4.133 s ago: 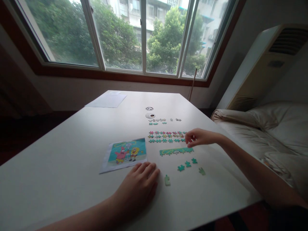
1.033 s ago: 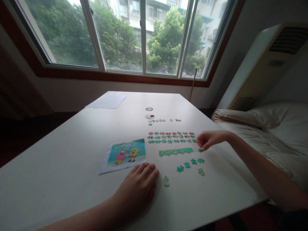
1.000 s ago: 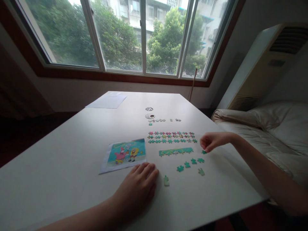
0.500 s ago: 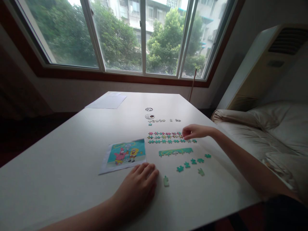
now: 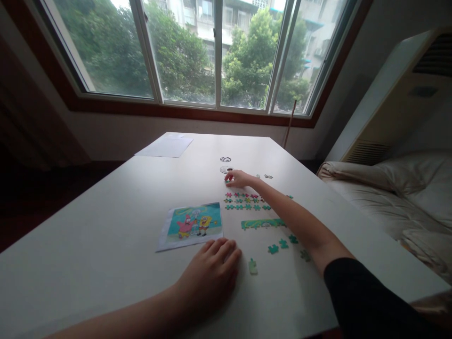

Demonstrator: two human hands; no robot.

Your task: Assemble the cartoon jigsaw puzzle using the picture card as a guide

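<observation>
My right hand [image 5: 238, 179] reaches over the table with its fingertips pinched on a small teal puzzle piece [image 5: 226, 181], partly hidden by the fingers. Below it run rows of loose puzzle pieces [image 5: 248, 207], pink, yellow and teal. A joined green strip of puzzle [image 5: 263, 223] lies nearer, partly under my right forearm. My left hand [image 5: 217, 263] rests palm down, fingers lying on the table, by the lower right corner of a cartoon picture sheet [image 5: 194, 223]. Just right of that hand is a pale green piece [image 5: 253, 266].
Several teal pieces [image 5: 273, 249] lie loose near my right forearm. Two round items [image 5: 225, 159] sit beyond my right hand. White paper [image 5: 165, 146] lies at the table's far left. A sofa [image 5: 360, 188] stands to the right, and a window is ahead.
My right hand has moved left and farther away, from the right end of the piece rows to the lone teal piece. My left hand stays resting; the view has shifted slightly.
</observation>
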